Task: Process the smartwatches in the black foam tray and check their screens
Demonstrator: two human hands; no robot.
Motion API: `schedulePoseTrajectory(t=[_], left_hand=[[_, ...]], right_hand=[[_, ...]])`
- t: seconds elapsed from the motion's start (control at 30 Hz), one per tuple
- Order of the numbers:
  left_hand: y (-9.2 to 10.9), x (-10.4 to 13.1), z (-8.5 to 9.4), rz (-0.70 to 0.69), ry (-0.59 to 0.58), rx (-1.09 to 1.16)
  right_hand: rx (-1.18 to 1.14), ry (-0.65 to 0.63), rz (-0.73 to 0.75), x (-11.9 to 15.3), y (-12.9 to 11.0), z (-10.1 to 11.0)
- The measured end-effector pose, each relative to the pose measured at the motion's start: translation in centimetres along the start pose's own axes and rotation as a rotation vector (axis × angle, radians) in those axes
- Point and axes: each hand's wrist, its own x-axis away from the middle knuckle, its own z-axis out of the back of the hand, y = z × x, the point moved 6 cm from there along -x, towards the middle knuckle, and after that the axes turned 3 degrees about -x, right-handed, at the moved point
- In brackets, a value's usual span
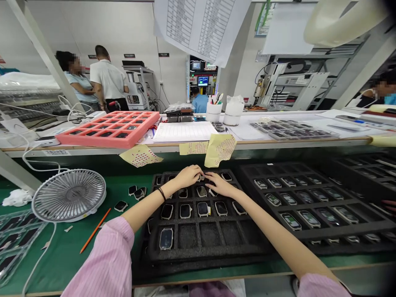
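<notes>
Over the back rows of a black foam tray (192,255), my two hands meet with fingertips close together. My left hand (189,175) is closed, its fingers bent around the edge of a small watch case (201,178). From the other side my right hand (220,185) curves in, its fingertips pinched at the same watch case, most of which the fingers hide. Several strapless smartwatches with dark screens fill pockets of this tray, among them one with a yellow tab (203,209). A single smartwatch (166,239) sits at the left of the front row.
Another black foam tray (297,243) with watches lies to the right. Left are a grey fan (69,194), an orange stick (95,231), loose watches (121,206) and a clear tray (18,243). A shelf edge (272,143) crosses behind, bearing a pink foam tray (108,141). People stand beyond.
</notes>
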Motion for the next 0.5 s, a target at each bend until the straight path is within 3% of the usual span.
schedulePoseTrajectory(t=[0.13, 0.27, 0.37, 0.5], left_hand=[[3.5, -4.6, -2.3, -0.068, -0.069, -0.006], [5.6, -9.2, -4.8, -0.069, -0.138, -0.028], [6.1, -12.2, -5.9, -0.027, -0.204, -0.061], [6.3, -14.3, -6.4, -0.018, -0.294, -0.097]], right_hand=[[0.004, -0.009, -0.071, 6.4, -2.2, 1.1], [0.026, 0.032, -0.171, 12.2, -4.3, 0.7], [0.013, 0.072, -0.209, 13.9, -5.0, 0.7], [-0.021, 0.093, -0.194, 13.9, -5.1, 1.3]])
